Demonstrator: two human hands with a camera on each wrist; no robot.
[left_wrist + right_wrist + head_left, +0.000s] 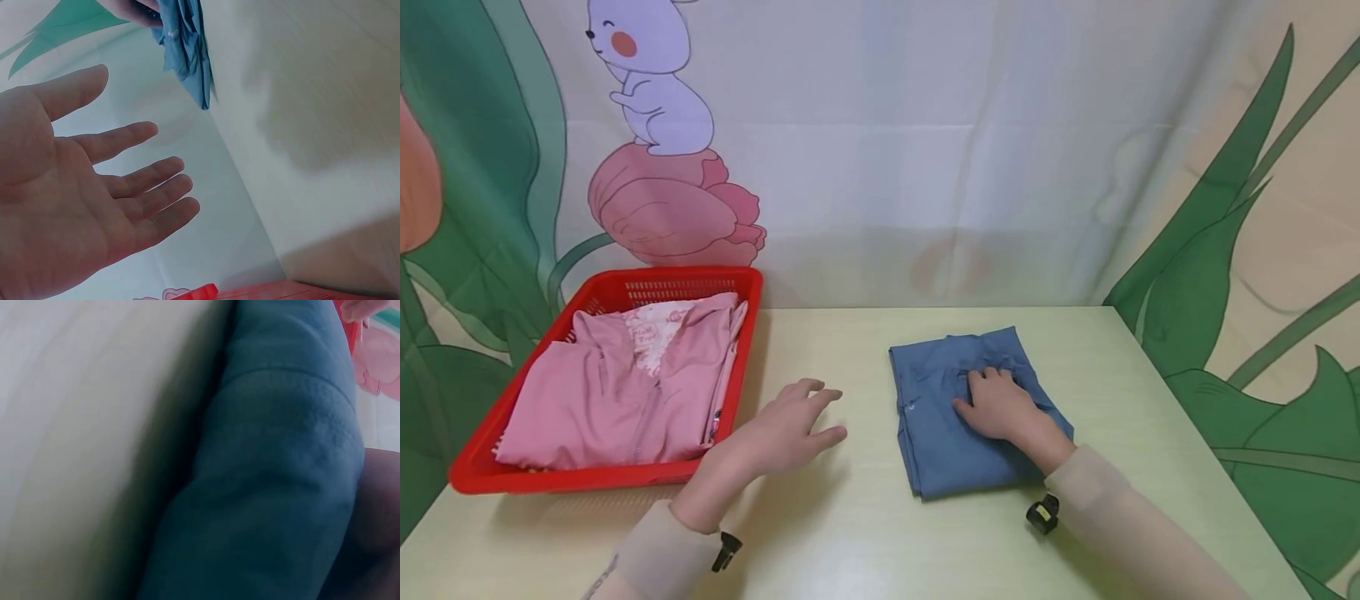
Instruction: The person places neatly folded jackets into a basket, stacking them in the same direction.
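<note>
A folded blue garment (955, 450) lies on the right half of the table, creased around the fingertips on top of it. My right hand (1000, 406) rests on its upper right part, with thumb and fingers spread apart. Close up in the right wrist view, the garment's thick side (275, 450) hides most of that hand. My left hand (786, 429) hovers above the table between the red basket and the garment, touching neither. Its palm and loosely extended fingers (150, 178) hold nothing in the left wrist view.
At the left of the table (865, 533) stands a red plastic basket (748, 333) with a folded pink garment (602, 400) in it. A printed curtain (880, 167) hangs behind the table's back edge. Green leaf-printed cloth (1195, 283) covers the right side.
</note>
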